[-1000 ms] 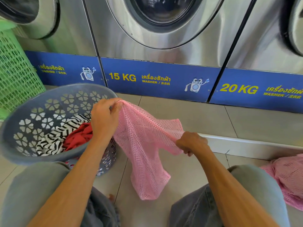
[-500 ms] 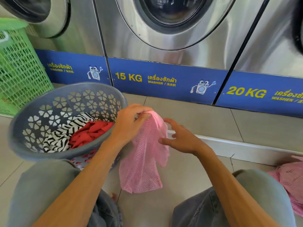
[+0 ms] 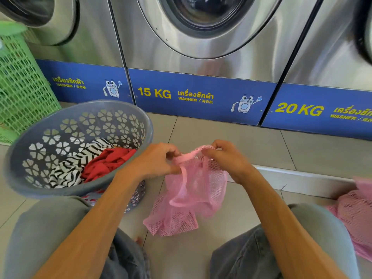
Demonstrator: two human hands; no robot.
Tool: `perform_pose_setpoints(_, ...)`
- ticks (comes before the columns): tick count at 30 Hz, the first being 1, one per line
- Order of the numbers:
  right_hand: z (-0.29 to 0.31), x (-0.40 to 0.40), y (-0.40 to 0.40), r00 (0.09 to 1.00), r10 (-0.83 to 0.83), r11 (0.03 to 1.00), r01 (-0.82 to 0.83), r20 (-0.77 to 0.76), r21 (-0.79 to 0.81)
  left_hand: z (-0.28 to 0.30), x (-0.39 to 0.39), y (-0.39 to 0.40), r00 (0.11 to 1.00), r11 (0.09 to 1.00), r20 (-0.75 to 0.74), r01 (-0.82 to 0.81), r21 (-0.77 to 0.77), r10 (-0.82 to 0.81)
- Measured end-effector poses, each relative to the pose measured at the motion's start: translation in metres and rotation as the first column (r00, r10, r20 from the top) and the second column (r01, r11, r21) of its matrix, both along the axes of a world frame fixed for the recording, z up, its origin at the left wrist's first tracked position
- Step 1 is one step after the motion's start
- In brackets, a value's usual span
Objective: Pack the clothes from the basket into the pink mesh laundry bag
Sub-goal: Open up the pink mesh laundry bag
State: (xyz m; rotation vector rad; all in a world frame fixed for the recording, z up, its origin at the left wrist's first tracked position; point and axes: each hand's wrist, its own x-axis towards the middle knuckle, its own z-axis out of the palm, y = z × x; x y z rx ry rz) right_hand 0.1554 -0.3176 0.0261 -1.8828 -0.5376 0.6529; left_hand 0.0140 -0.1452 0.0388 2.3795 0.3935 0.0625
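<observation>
A pink mesh laundry bag (image 3: 189, 200) hangs between my knees, its bottom crumpled on the tiled floor. My left hand (image 3: 157, 160) pinches the bag's top hem on the left. My right hand (image 3: 225, 158) pinches the same hem on the right, a short way from the other. To the left stands a grey plastic basket (image 3: 32, 190) with flower cut-outs. A red garment (image 3: 106, 162) and a black-and-white striped garment (image 3: 66, 172) lie inside it.
Steel washing machines (image 3: 201, 37) with blue base panels stand close ahead. A green mesh basket (image 3: 22, 87) stands at far left. A second pink mesh bag (image 3: 356, 216) lies at the right edge. A white raised step (image 3: 302, 178) runs across the floor.
My hands have come together at the bag's top hem. The bag was stretched wide a second ago; it now hangs bunched and lower, with both hands pinching the hem.
</observation>
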Motion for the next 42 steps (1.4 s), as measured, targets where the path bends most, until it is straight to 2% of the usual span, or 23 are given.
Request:
perform_pose_setpoints(2, 0.002, 0.001, 0.002, 0.989, -0.028, 0.993, 0.044, -0.147, 0.112, -0.005, 0.001, -0.005, 0.997, 0.999, -0.065, 0.039, 0.026, -0.037)
perform_pose_setpoints(4, 0.006, -0.001, 0.003, 0.951, 0.016, 0.971, 0.059, -0.307, 0.233, -0.008, 0.003, -0.012, 0.995, 0.996, -0.087, 0.049, -0.074, -0.055)
perform_pose_setpoints(6, 0.010, -0.007, 0.005, 0.921, 0.078, 0.955, 0.041, -0.382, 0.293, -0.009, 0.007, -0.024, 0.997, 0.979, -0.053, 0.046, -0.199, -0.058)
perform_pose_setpoints(8, 0.012, -0.013, 0.007, 0.913, 0.114, 0.953, 0.011, -0.393, 0.303, -0.014, 0.011, -0.032, 0.999, 0.983, 0.032, 0.033, -0.180, -0.028)
perform_pose_setpoints(11, 0.014, -0.016, 0.006, 0.927, 0.134, 0.968, -0.047, -0.350, 0.246, -0.023, 0.016, -0.028, 0.999, 0.995, 0.029, -0.024, 0.098, 0.022)
perform_pose_setpoints(13, 0.018, -0.017, 0.001, 0.935, 0.160, 0.971, -0.090, -0.318, 0.223, -0.023, 0.016, -0.022, 0.998, 0.981, 0.009, -0.056, 0.183, 0.055)
perform_pose_setpoints(14, 0.020, -0.017, -0.001, 0.947, 0.168, 0.974, -0.117, -0.275, 0.192, -0.023, 0.015, -0.019, 0.997, 0.982, 0.044, -0.076, 0.172, 0.069)
perform_pose_setpoints(16, 0.020, -0.016, -0.004, 0.981, 0.183, 0.983, -0.182, -0.072, 0.016, -0.019, 0.017, -0.015, 0.986, 0.979, 0.137, -0.113, 0.170, 0.090)
perform_pose_setpoints(17, 0.018, -0.016, -0.004, 0.974, 0.221, 0.972, -0.214, 0.054, -0.100, -0.017, 0.018, -0.015, 0.980, 0.977, 0.170, -0.129, 0.167, 0.101)
perform_pose_setpoints(19, 0.010, -0.017, -0.002, 0.895, 0.383, 0.891, -0.292, 0.228, -0.348, -0.012, 0.017, -0.018, 0.967, 0.985, 0.212, -0.159, 0.061, 0.143)
perform_pose_setpoints(20, 0.005, -0.018, 0.000, 0.850, 0.462, 0.835, -0.320, 0.254, -0.447, -0.010, 0.016, -0.020, 0.961, 0.987, 0.227, -0.157, -0.019, 0.157)
perform_pose_setpoints(22, -0.001, -0.020, 0.004, 0.817, 0.521, 0.770, -0.325, 0.246, -0.550, -0.010, 0.014, -0.022, 0.963, 0.987, 0.227, -0.121, -0.102, 0.142)
perform_pose_setpoints(24, 0.000, -0.017, 0.005, 0.821, 0.499, 0.770, -0.274, 0.276, -0.577, -0.011, 0.014, -0.023, 0.974, 0.988, 0.193, -0.095, -0.118, 0.117)
perform_pose_setpoints(27, 0.008, -0.008, 0.001, 0.846, 0.408, 0.836, -0.194, 0.344, -0.514, -0.013, 0.014, -0.017, 0.995, 0.993, 0.065, -0.064, -0.098, 0.070)
perform_pose_setpoints(30, 0.017, -0.007, -0.005, 0.922, 0.296, 0.908, -0.191, 0.251, -0.372, -0.020, 0.013, -0.014, 0.979, 0.994, -0.195, 0.069, 0.082, -0.052)
perform_pose_setpoints(32, 0.017, -0.008, -0.006, 0.940, 0.287, 0.924, -0.220, 0.186, -0.314, -0.021, 0.014, -0.015, 0.970, 0.979, -0.243, 0.080, 0.185, -0.033)
perform_pose_setpoints(35, 0.018, -0.009, -0.008, 0.938, 0.323, 0.926, -0.285, 0.126, -0.248, -0.015, 0.014, -0.010, 0.985, 0.967, -0.164, -0.003, 0.253, 0.046)
perform_pose_setpoints(38, 0.019, -0.009, -0.009, 0.907, 0.415, 0.895, -0.390, 0.078, -0.216, -0.011, 0.012, -0.001, 0.994, 0.978, -0.049, -0.083, 0.191, 0.094)
perform_pose_setpoints(40, 0.016, -0.011, -0.007, 0.871, 0.472, 0.857, -0.416, 0.139, -0.303, -0.008, 0.010, 0.000, 0.991, 0.986, 0.021, -0.133, 0.105, 0.131)
perform_pose_setpoints(42, 0.010, -0.012, -0.003, 0.837, 0.485, 0.823, -0.341, 0.251, -0.453, -0.005, 0.009, -0.002, 0.985, 0.988, 0.081, -0.154, 0.015, 0.153)
